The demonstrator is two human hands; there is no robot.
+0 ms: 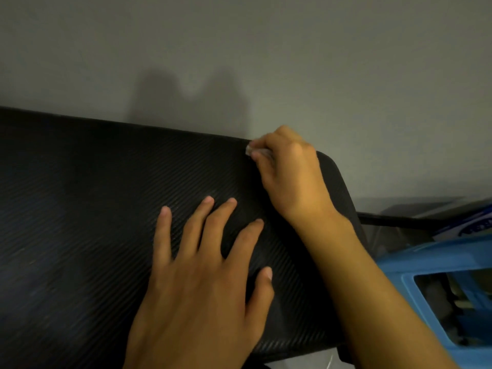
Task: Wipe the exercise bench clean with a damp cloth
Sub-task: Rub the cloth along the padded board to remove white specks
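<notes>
The black exercise bench pad (93, 209), with a fine ribbed weave, fills the left and middle of the head view. My left hand (205, 275) lies flat on it with fingers spread and straight. My right hand (290, 171) is curled at the pad's far right corner and grips a small whitish cloth (251, 150). Only a bit of the cloth shows beyond the fingertips; the rest is hidden inside the hand.
A plain grey wall (266, 49) rises right behind the bench. At the right stands a blue plastic stool or crate (436, 259) with an opening in it. Behind it run a black bar (394, 221) and some blurred packaging.
</notes>
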